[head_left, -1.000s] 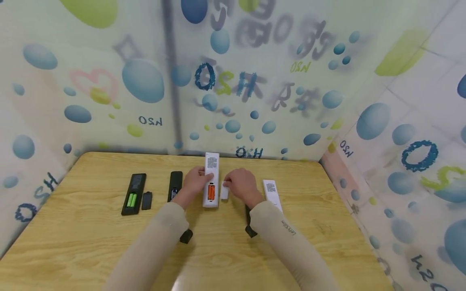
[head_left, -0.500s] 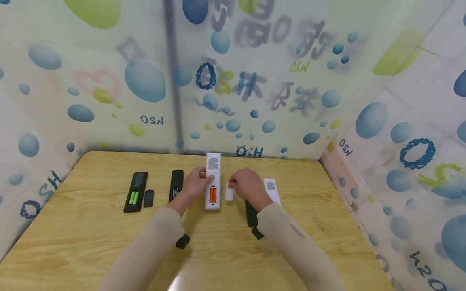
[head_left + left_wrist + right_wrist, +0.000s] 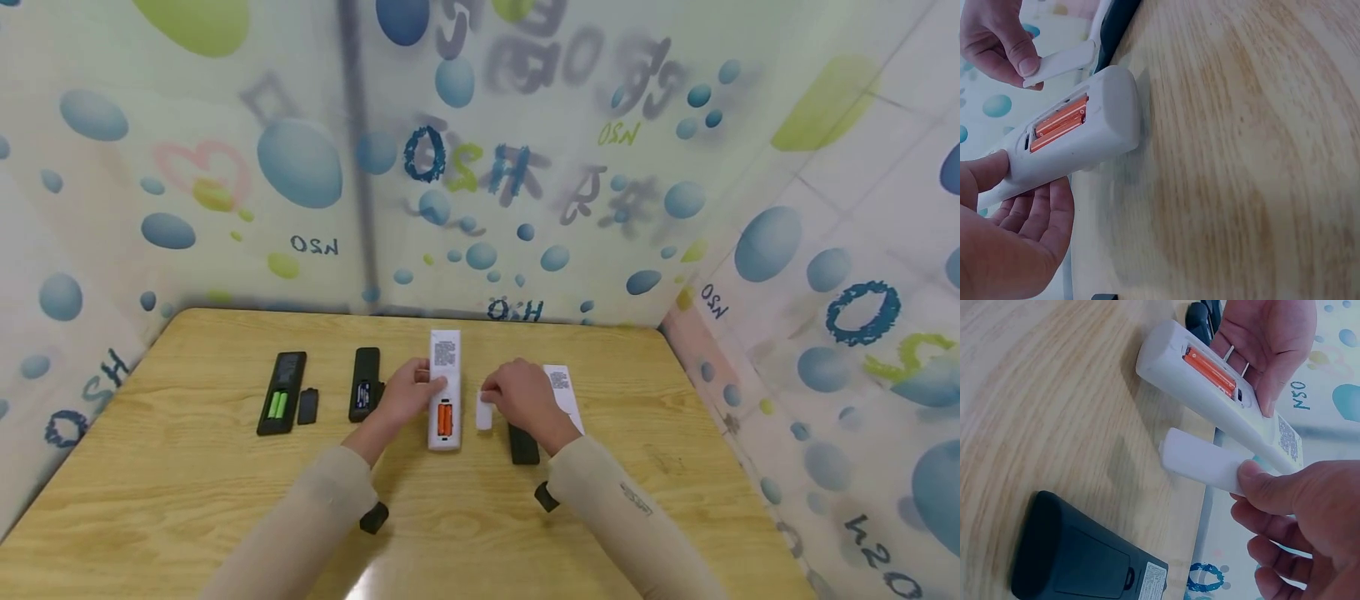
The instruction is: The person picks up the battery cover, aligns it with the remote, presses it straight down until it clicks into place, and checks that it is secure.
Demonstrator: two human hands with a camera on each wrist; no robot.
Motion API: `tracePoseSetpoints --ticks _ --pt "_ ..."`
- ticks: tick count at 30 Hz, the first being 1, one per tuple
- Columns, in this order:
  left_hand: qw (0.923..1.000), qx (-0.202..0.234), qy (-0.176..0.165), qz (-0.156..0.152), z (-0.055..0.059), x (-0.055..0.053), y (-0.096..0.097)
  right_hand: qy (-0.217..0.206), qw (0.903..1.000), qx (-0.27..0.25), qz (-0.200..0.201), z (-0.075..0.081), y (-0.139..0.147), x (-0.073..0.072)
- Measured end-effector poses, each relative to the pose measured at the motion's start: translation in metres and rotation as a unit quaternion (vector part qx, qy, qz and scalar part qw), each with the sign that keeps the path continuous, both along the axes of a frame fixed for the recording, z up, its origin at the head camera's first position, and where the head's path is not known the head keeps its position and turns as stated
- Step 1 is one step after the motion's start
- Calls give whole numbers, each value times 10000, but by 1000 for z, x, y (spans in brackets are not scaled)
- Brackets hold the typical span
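My left hand (image 3: pixel 405 393) grips a white remote control (image 3: pixel 445 375) by its side, back face up. In its uncovered compartment sit orange batteries (image 3: pixel 1210 372). The left wrist view shows the thumb on top of the remote and the fingers beneath. Just to the right, my right hand (image 3: pixel 525 398) pinches one end of a white battery cover (image 3: pixel 483 414) between thumb and fingers. The cover (image 3: pixel 1200 461) hangs beside the remote, apart from it.
A black remote (image 3: pixel 287 367) with green batteries lies left, beside a black cover (image 3: pixel 307 406). Another black remote (image 3: pixel 366 364) is nearer. Right are a black remote (image 3: pixel 523 447) and a white one (image 3: pixel 561 383). Small black pieces (image 3: pixel 373 518) lie by both sleeves.
The left hand and white remote have shifted toward me and slightly right. The right hand has carried the cover right and a little nearer, widening the gap to the remote.
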State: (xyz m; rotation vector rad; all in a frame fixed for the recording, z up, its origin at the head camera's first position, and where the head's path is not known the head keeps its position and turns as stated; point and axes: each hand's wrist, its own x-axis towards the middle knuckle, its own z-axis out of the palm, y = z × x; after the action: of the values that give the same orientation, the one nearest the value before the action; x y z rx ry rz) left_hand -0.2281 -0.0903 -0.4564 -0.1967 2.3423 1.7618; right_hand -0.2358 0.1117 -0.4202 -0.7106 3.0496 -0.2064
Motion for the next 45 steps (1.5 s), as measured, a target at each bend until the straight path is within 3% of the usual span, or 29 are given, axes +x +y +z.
tracePoseSetpoints --ticks 14,24,36,45 --pt "9996 286 -41 -4 -7 1 -3 -199 9997 -67 91 -2 0 7" --pt "9989 468 -61 -54 -6 1 -5 -73 9997 63 217 -3 -4 10" --pt "9981 604 -70 -139 -5 1 -7 75 9955 -36 941 4 -24 18" --pt "9983 567 -82 -137 -5 0 -8 254 9928 -164 1160 5 -34 21"
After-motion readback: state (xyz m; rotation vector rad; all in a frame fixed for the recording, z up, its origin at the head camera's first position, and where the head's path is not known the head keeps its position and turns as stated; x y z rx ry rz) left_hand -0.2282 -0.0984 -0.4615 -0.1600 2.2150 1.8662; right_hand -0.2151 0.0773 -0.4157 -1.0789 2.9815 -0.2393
